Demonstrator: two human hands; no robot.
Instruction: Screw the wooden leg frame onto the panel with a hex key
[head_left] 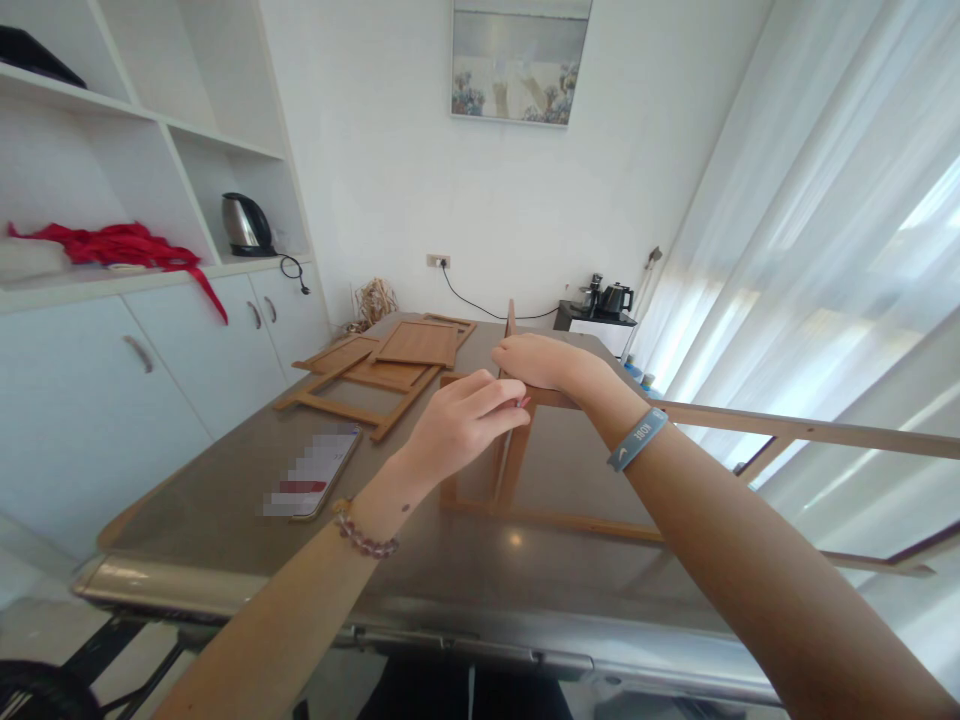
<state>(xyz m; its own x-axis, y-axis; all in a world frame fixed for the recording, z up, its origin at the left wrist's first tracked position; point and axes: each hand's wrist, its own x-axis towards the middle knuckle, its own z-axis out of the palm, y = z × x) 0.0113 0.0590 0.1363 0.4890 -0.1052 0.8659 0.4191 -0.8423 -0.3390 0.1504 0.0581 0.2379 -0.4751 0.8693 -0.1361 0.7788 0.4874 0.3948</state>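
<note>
My right hand (536, 360) is closed round the top of a long wooden frame (720, 412) at the middle of the table. One wooden end of it sticks up beyond my knuckles. Just left of that grip, my left hand (469, 418) is pinched closed beside the frame's corner. Something tiny may be between its fingertips, too small to make out. The frame extends to the right, past the table's side, with slim crossbars. Further back on the left lie several wooden panels and frames (420, 343), partly stacked.
A phone (319, 470) lies on the brown table (217, 530), left of my left hand. White cabinets (172, 355) line the left side, with a kettle (246, 222) and red cloth (124, 243) on the shelf. Dried stems (375, 300) stand behind the panels. Curtains (840, 220) hang at right.
</note>
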